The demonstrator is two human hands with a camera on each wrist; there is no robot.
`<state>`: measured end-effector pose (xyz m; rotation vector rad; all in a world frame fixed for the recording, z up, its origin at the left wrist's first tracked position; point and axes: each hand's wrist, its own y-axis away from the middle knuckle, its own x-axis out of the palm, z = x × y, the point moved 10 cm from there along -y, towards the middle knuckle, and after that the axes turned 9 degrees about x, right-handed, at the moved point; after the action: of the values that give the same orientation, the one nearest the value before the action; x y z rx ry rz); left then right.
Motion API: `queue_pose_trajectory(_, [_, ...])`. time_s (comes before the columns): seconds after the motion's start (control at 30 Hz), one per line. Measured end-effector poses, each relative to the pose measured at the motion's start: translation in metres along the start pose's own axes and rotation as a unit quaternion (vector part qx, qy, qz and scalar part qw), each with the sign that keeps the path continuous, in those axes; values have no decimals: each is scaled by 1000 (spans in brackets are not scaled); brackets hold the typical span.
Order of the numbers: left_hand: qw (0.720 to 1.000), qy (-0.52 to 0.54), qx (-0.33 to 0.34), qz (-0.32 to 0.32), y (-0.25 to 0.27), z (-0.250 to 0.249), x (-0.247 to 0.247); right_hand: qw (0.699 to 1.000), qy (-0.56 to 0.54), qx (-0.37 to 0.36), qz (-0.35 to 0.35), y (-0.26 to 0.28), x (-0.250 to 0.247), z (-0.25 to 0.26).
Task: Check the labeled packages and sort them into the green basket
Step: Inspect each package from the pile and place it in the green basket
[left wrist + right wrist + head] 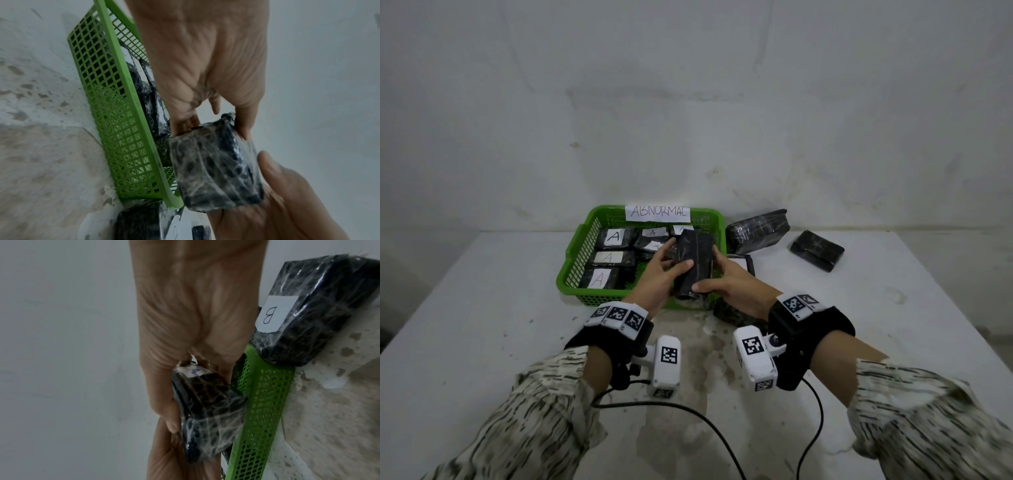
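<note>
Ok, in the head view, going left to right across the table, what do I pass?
Green basket → held package in both hands → wrapped package beside the basket → far-right package.

Both forearms reach forward, sleeves pushed back, black wrist straps with marker tags on each. Left hand [659, 277] curls around the left side of a black wrapped package [693, 265], thumb across its top face. Right hand [729, 286] grips the right side, thumb pressing the near end.
</note>
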<state>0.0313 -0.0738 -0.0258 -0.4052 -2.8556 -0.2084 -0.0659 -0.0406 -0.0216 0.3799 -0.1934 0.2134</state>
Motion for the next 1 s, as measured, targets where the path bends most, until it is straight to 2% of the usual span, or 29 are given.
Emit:
queue_pose_trajectory(0.07, [1000,-19,16,-5,-1,-2,-2,1000,26,-6,-10,-1,-3,-2])
queue_pose_trajectory(0.2, [991,-123,54,5,-4,-12,2,993,52,-29,-102,-2,-23,-1])
queue_pose_trajectory(0.33, [998,-62,5,-1,-3,-6,7,982,65,-50,-171,4,-34,9])
queue_pose_trajectory(0.53, [999,-42,11,-14,-3,0,12,969,98,-61,-218,8,-39,21])
queue_pose_trajectory(0.67, [999,-35,4,-7,-2,4,15,977,35,-67,-201,9,-39,17])
queue_pose_trajectory(0.83, [999,-29,7,-16,-6,1,16,980,3,-69,-187,9,-34,18])
queue_pose_trajectory(1.0, [1000,-12,-19,-9,-7,0,22,980,3,-71,-186,10,-34,21])
